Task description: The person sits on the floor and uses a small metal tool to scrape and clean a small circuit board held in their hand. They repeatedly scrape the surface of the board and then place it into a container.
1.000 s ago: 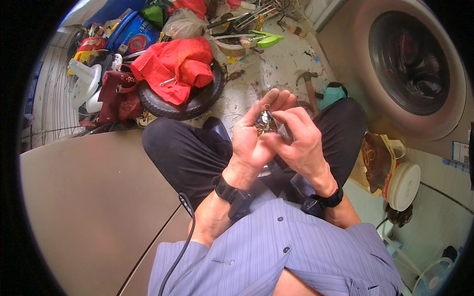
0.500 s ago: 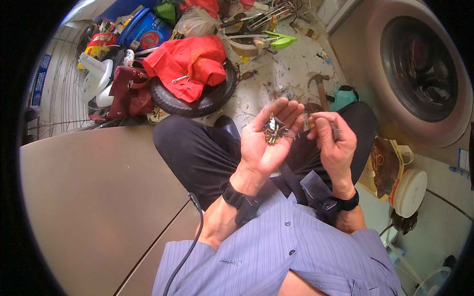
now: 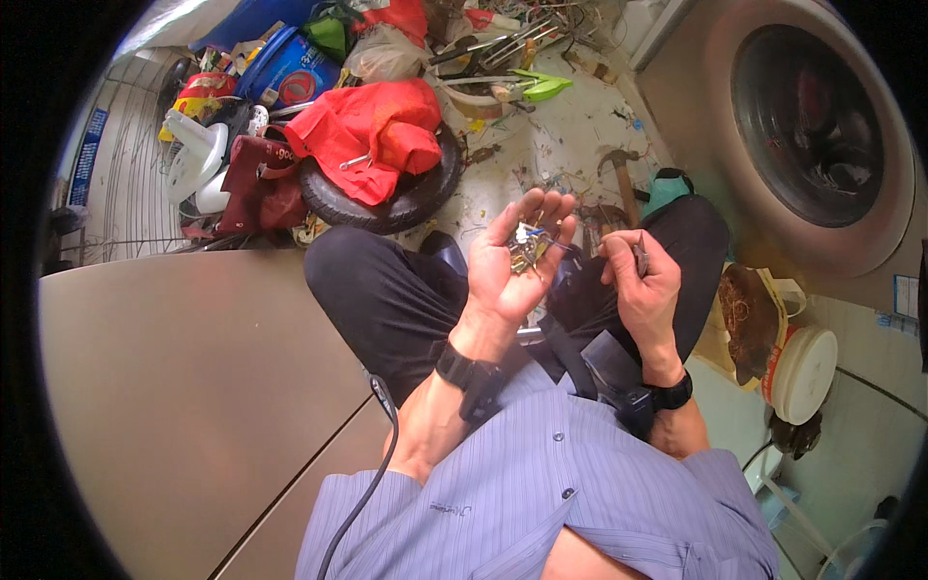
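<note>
Cupped palm upward, my left hand (image 3: 503, 271) holds a loose pile of small metal parts (image 3: 531, 249) with bits of blue and white among them. To its right, apart from it, my right hand (image 3: 641, 275) has curled fingers closed on a small dark piece (image 3: 641, 255), too small to identify. Both hands are raised between my bent knees (image 3: 362, 285). Beyond them a hammer (image 3: 625, 188) lies on the littered floor (image 3: 541, 135).
A red cloth (image 3: 358, 130) lies on a tire (image 3: 420, 198) among clutter, with a blue bucket (image 3: 285, 72). At the right stand a washing machine (image 3: 706, 116), a yellowish open container (image 3: 744, 329) and a white bucket (image 3: 807, 372). A metallic panel (image 3: 193, 377) is at the left.
My right hand was over my left palm one second ago and has moved right, away from it, its fingers closed. The pile in my left palm is now in plain view.
</note>
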Demonstrator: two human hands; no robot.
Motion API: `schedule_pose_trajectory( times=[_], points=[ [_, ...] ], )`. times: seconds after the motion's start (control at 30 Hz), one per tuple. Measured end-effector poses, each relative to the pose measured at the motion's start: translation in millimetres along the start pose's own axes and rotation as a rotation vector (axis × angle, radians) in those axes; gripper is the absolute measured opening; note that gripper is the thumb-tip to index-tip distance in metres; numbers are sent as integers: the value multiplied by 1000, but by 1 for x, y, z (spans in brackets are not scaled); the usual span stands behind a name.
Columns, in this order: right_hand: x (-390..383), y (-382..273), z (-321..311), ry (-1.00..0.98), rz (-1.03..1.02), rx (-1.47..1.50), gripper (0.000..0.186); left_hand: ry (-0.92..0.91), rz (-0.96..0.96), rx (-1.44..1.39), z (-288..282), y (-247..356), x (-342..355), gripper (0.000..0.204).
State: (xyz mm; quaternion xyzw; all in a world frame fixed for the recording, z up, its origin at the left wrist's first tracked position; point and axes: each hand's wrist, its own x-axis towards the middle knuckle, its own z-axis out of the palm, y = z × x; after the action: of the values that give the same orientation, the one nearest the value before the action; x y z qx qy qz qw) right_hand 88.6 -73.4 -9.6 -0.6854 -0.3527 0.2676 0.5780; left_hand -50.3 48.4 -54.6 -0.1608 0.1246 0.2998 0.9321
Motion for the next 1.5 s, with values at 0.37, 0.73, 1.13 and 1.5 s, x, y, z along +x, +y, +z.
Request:
schedule_pose_trajectory(
  times=[0.37,0.73,1.13,1.5],
  points=[
    [-3,3,-9,42,23,-80,11,-135,-32,27,-13,-6,5,32],
    [0,25,-1,-6,17,-148,8,-248,2,120,4,1,-2,38],
    [7,22,4,-36,-29,-196,9,10,5,4,27,6,-9,38],
    [6,23,12,-65,6,-209,11,-78,52,85,21,8,-14,35]
  ],
)
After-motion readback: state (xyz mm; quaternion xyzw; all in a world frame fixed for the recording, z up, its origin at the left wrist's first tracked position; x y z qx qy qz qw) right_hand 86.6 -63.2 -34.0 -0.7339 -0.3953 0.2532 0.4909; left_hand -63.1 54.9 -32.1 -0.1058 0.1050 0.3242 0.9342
